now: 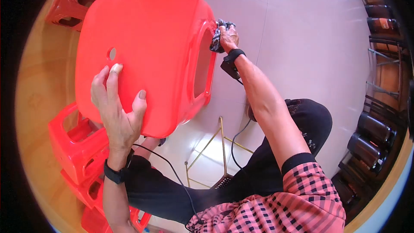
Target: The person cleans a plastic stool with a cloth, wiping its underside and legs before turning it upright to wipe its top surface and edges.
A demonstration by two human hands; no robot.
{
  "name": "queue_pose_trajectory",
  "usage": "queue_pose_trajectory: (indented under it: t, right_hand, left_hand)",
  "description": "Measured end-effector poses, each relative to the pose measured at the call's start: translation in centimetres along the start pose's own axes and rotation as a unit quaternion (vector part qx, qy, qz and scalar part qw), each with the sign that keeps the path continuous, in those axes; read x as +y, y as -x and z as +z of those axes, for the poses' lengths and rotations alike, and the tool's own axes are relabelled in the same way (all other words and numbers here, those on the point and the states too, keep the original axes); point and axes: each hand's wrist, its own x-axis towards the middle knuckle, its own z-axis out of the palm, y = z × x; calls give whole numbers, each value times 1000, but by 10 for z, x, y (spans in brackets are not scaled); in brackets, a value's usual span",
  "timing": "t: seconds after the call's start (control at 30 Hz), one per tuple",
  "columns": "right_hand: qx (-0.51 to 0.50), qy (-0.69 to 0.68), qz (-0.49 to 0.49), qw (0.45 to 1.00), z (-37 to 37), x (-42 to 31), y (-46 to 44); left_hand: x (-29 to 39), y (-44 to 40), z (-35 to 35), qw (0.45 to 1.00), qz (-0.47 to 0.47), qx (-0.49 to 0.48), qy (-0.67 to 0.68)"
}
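Observation:
A large red plastic stool (146, 30) fills the upper left of the head view, its flat seat with a small round hole turned toward me. Spread over that seat, just below the hole, is my left hand (116, 103), fingers apart and resting on the plastic. At the stool's right side, my right hand (229, 36) grips a crumpled dark patterned cloth (217, 39) against the edge of a leg by the side opening. Part of the cloth is hidden under the fingers. Each wrist wears a black band, and a dark cable hangs from each.
More red stools (77, 146) stand at the lower left, and a darker red stool (82, 0) is at the upper left. A thin gold-coloured metal frame (223, 146) is between my legs. Dark chairs (375, 125) line the right side of the tiled floor (310, 39).

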Motion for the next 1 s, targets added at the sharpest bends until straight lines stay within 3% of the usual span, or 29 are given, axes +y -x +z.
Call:
queue_pose_trajectory:
  t: [0.13, 0.23, 0.47, 0.57, 0.63, 0.77, 0.87, 1.0]
  right_hand:
    - [-14, 15, -14, 1000, -3, 0, 12]
    - [47, 42, -89, 994, -8, 2, 54]
    - [12, 20, -89, 996, -5, 46, 140]
    - [-12, 8, -42, 999, -4, 63, 162]
    - [-34, -41, 43, 998, -1, 79, 168]
    - [-154, 66, -4, 986, -4, 103, 196]
    - [-126, -36, 98, 986, -1, 94, 229]
    - [-124, -48, 86, 987, -6, 79, 242]
  left_hand:
    - [2, -5, -2, 1000, -10, 14, 3]
    - [0, -2, 2, 999, -6, 39, 6]
    - [0, -1, 5, 996, 14, 85, 0]
    - [-2, -1, 6, 995, 21, 101, -3]
    - [-6, -2, 11, 993, 20, 118, 10]
    - [-13, -3, 17, 989, 15, 143, 21]
    - [-15, -3, 20, 989, 12, 141, 34]
    - [-21, -2, 29, 987, 16, 157, 18]
